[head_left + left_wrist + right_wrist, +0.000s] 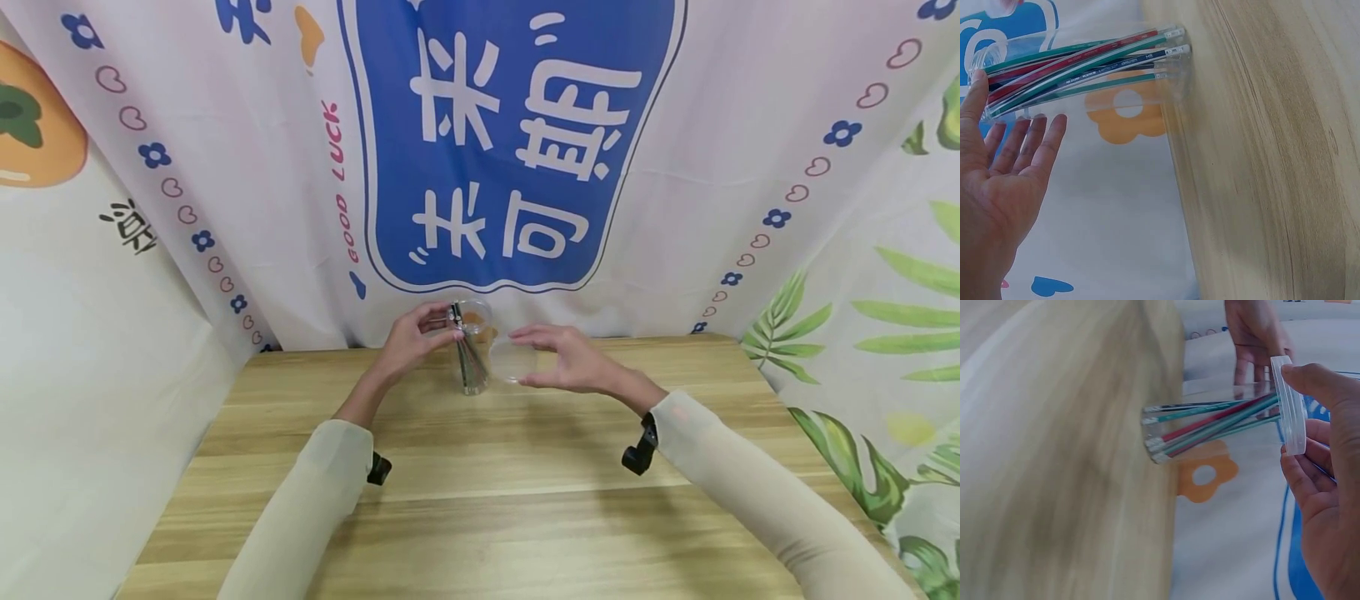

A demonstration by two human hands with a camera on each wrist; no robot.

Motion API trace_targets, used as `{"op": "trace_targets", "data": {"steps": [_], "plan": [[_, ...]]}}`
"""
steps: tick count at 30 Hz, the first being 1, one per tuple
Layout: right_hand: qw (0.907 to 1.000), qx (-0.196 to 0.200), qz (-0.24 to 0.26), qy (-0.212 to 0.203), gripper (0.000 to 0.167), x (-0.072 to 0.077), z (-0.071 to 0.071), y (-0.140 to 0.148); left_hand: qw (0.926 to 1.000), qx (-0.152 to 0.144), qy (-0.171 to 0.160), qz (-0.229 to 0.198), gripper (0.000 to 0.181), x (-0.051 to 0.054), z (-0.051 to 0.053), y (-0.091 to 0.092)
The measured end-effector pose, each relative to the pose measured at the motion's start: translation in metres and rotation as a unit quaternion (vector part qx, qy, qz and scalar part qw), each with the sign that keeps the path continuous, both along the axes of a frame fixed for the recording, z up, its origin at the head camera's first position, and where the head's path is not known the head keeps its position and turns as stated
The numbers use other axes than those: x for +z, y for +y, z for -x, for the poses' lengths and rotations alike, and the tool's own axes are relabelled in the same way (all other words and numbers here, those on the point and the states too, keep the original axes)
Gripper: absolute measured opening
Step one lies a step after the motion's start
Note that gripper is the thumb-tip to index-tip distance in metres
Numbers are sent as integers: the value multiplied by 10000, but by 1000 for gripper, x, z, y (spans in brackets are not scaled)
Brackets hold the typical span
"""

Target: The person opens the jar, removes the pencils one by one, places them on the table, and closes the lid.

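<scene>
Printed cloth (247, 150) hangs at twelve o'clock behind a wood-grain worktop (480, 517); near that far edge, a clear container (1175, 67) holds several pencils (1104, 62), eraser ends toward its base; the left grip (412, 337), at ten o'clock of the container in the head view, is partly curled, thumb and fingers holding its upper end; the right grip (566, 358), at three o'clock, is spread wide, pinching a round clear lid (1292, 412) by its edges, just beside the container.
</scene>
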State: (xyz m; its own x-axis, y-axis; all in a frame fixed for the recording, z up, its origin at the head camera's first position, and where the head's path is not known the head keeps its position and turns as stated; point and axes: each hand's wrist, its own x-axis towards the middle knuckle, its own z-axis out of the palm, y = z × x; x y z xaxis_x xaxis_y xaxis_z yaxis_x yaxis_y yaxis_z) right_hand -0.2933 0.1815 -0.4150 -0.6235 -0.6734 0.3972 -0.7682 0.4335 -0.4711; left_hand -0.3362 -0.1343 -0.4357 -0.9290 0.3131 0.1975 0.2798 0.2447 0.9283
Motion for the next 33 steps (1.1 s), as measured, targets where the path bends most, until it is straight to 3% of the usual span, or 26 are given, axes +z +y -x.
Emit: {"op": "trace_targets", "data": {"steps": [12,22,28,33], "plan": [[9996,108,17,-249,59,-41,-8,-14,9999,-11,-100,79,62,3,-1,1],[9996,248,-73,-111,59,-74,-13,-34,9999,7,-37,123,62,3,0,0],[9994,115,-283,-147,59,-89,-16,-42,9999,-20,-48,94,62,2,0,0],[9979,-98,-465,-451,63,-95,-20,-48,9999,-30,-43,97,62,3,-1,0]]}}
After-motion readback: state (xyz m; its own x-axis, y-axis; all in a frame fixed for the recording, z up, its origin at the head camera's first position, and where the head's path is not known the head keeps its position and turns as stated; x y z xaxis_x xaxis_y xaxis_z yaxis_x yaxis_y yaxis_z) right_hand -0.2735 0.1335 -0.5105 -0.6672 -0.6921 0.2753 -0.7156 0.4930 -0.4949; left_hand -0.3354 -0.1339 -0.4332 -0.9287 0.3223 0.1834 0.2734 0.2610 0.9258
